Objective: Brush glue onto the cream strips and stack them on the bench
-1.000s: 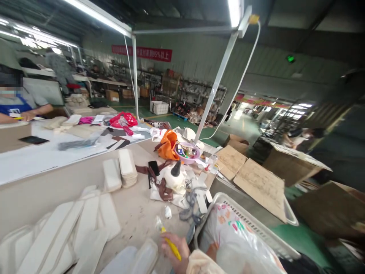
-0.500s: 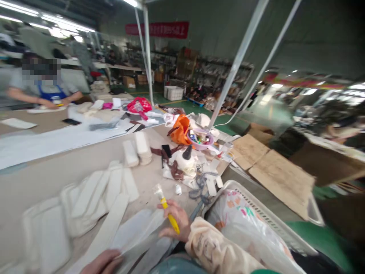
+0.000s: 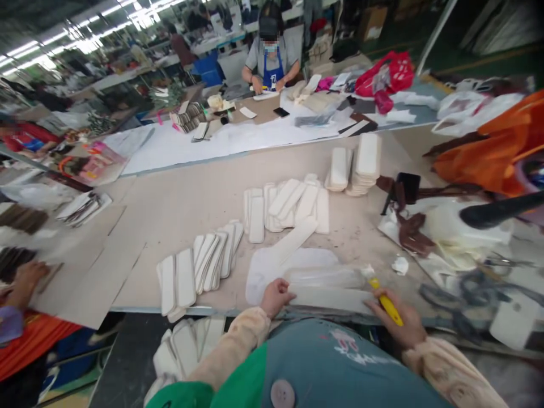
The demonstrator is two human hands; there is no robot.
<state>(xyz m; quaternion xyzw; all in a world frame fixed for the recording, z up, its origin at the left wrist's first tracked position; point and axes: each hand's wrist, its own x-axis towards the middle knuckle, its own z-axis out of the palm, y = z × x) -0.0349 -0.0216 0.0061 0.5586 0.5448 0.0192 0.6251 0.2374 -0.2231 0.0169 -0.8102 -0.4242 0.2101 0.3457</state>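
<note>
A long white strip [image 3: 329, 298] lies along the near edge of the table. My left hand [image 3: 275, 297] has its fingertips pinched together at the strip's left end. My right hand [image 3: 403, 323] grips a yellow-handled brush [image 3: 390, 309], its whitish bristles pointing away from me. Fingers of that hand also touch the strip's right end. Just beyond the strip is a translucent strip [image 3: 327, 277], on a pale rounded sheet [image 3: 259, 275]. One more white panel [image 3: 297, 238] rests partly over this sheet.
Several stacks of white panels [image 3: 206, 260] are spread across the table [image 3: 170, 198]. To the right are a white container [image 3: 480, 226], grey cloth strips [image 3: 450, 300] and an orange bag [image 3: 480, 156]. A co-worker [image 3: 272, 62] sits opposite; another person's hand [image 3: 29, 277] is at left.
The view has swung left and down. My left hand now pinches the strip's end; my right hand, still holding the brush, has come to the strip's other end.
</note>
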